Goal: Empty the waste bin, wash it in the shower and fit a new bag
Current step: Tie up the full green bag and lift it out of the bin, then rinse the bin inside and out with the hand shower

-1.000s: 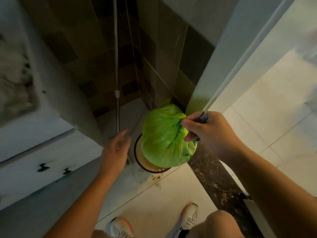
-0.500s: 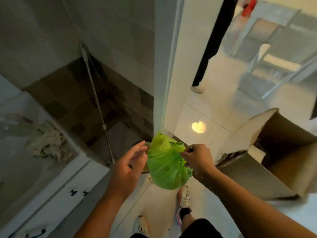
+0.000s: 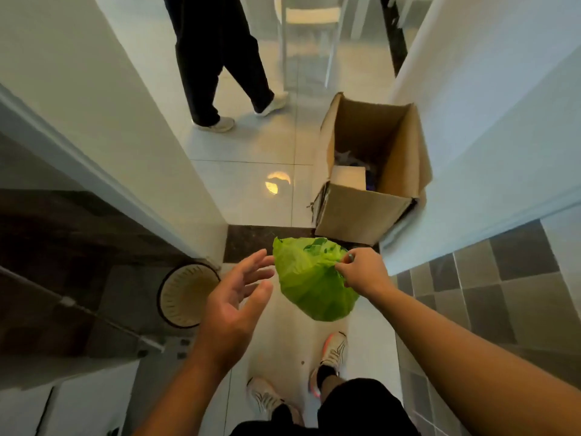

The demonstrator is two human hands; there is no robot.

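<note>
Left hand (image 3: 234,305): fingers spread, holding nothing, just beside the bag. Right hand (image 3: 361,270): pinches green bag (image 3: 311,287) by its gathered top, hanging above the floor. Bin (image 3: 187,294): unlined, on floor, left. Box (image 3: 371,174): open, beyond the doorway.

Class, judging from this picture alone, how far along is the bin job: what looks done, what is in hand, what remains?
Done: the green bag is out of the bin, which stands unlined on the floor. In hand: the right hand pinches the bag's gathered top; the left hand is open beside it. An open cardboard box stands just ahead. Left: discarding the bag, washing the bin, fitting a new bag.
</note>
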